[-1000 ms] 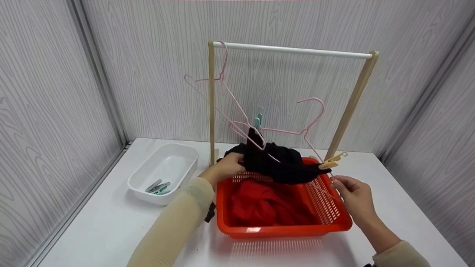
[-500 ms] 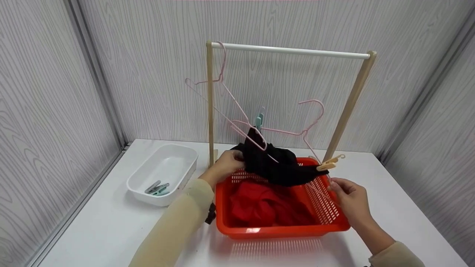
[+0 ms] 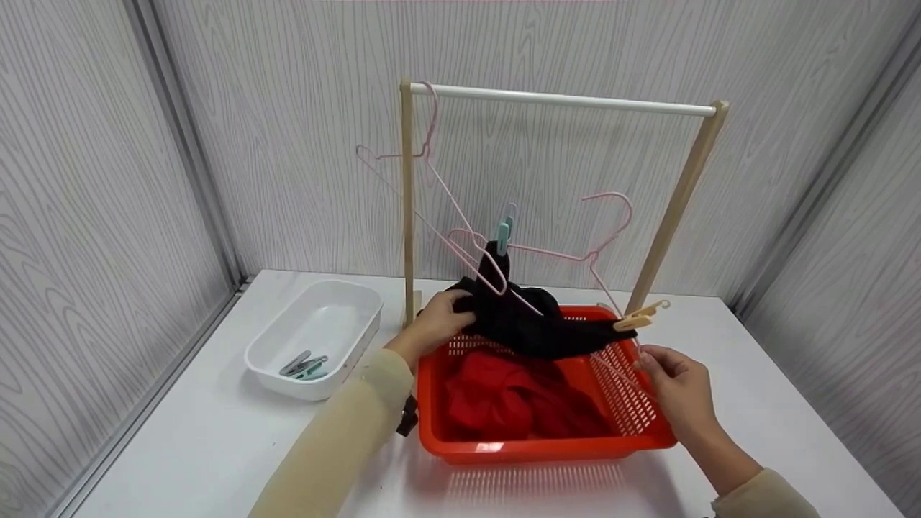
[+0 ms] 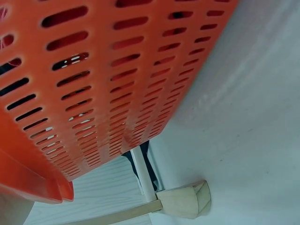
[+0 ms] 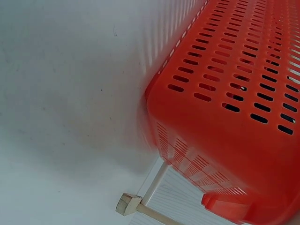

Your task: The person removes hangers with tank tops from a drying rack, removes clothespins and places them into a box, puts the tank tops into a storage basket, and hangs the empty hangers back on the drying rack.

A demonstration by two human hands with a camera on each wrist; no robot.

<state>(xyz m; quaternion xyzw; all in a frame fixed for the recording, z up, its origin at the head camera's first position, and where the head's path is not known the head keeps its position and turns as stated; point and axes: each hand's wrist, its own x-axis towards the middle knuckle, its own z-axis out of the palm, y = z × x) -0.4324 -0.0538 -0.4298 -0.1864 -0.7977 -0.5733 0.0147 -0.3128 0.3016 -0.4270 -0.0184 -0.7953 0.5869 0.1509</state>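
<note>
two-handed pegging of a black cloth (image 3: 525, 327) to a pink hanger (image 3: 591, 255) above the far edge of the red basket (image 3: 547, 452) on the desk (image 3: 187, 424). the left hand (image 3: 435, 321) grips the cloth at its left side, its fingertips partly hidden by the folds; the right hand (image 3: 680, 381) pinches the wire near the hanger's lower right corner. a green peg (image 3: 503, 237) and a yellow peg (image 3: 637, 319) sit on opposite ends of the cloth. the step in hand is judged to be settling the pegged cloth along the wire. the next move would seem to call for steadying the hanger, then raising its free hook to the rail (image 3: 568, 99) at the desk's far edge, clear of the second hanger (image 3: 426, 150), which overlaps the cloth in the head view. red cloth (image 3: 496, 392) lies in the basket; spare pegs (image 3: 306, 365) lie at the white tray's (image 3: 324, 324) near end, towards the desk's left edge.
</note>
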